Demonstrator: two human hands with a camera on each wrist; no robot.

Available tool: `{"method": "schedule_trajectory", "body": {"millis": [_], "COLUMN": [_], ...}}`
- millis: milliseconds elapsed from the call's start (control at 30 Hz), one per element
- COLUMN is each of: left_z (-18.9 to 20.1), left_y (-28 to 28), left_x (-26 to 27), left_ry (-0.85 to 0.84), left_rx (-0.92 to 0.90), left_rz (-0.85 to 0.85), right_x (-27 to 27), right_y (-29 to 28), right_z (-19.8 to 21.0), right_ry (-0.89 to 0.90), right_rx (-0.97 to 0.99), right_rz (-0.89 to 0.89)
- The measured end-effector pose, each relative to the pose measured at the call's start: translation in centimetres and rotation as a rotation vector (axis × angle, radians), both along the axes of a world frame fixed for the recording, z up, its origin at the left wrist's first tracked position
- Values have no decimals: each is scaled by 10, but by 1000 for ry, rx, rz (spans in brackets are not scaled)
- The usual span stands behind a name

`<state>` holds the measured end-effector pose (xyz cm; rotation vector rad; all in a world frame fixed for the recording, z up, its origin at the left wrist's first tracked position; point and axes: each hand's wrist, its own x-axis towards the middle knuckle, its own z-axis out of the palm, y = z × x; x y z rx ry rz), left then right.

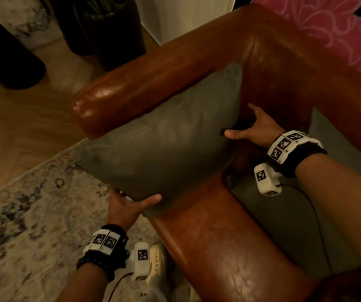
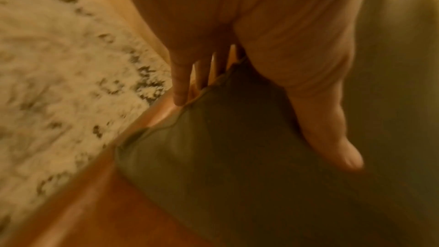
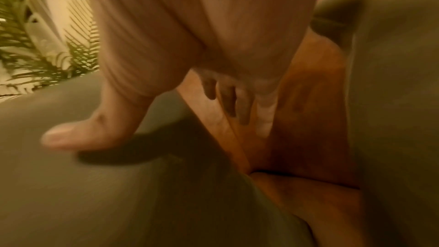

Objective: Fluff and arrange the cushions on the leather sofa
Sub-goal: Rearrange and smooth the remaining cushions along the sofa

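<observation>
A grey-green cushion (image 1: 164, 144) stands tilted in the corner of the brown leather sofa, leaning on the armrest (image 1: 153, 68). My left hand (image 1: 136, 203) holds its near lower edge, thumb on the front and fingers behind; the left wrist view shows that cushion edge (image 2: 237, 157) between thumb and fingers (image 2: 180, 89). My right hand (image 1: 247, 125) is at the far right edge with fingers spread straight behind it and the thumb (image 3: 71, 136) just over the cushion face (image 3: 95, 194). A second grey cushion (image 1: 327, 149) lies on the seat to the right.
A patterned rug (image 1: 33, 214) and wooden floor lie left of the sofa. A dark tall vase (image 1: 109, 29) and a dark round object (image 1: 7, 62) stand beyond the armrest, with fern leaves (image 3: 35, 53). Pink floral fabric (image 1: 327, 29) shows behind the backrest. My shoe (image 1: 157, 260) is by the sofa front.
</observation>
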<state>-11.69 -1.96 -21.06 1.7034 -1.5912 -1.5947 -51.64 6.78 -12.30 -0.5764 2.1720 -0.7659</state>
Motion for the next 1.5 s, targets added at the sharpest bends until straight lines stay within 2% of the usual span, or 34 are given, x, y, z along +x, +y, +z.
{"method": "schedule_trajectory", "body": {"millis": [167,300,400,633,867,967,1033,1167,1233,1300,1367,1433,1500], "left_z": [-32,-31,-23,-21,-12,3,18,55,76,89,88,79,74], "left_y": [-3,-2,6,1,0,2,-1,-12,-13,-10,-6,-3,-3], "left_x": [-7,-11,-19,-29,-27,-30,-27,-20,-19,-21,-30,-46,-63], "left_ry": [107,186,235,200,182,146,87,-143,-312,-430,-486,-545,-623], "left_rx": [93,103,106,119,36,-77,-232,-563,-689,-867,-1002,-1058,-1083], "left_rz": [70,107,90,155,135,127,128,81,21,-150,-437,-741,-967], "right_x": [-15,-14,-14,-16,-9,-1,9,26,34,46,61,76,86], "right_y": [-21,-33,-36,-38,-37,-34,-29,-17,-12,-8,-2,1,1], "right_z": [-14,-23,-23,-22,-33,-33,-32,-33,-29,-21,-14,-10,-11], "right_ry": [-108,-197,-226,-242,-270,-242,-200,-83,-25,22,76,143,242], "right_rx": [-46,-101,-168,-181,-277,-310,-327,-237,-136,-38,8,14,0], "right_rz": [66,153,137,61,19,6,-36,-77,-68,-37,17,76,147]}}
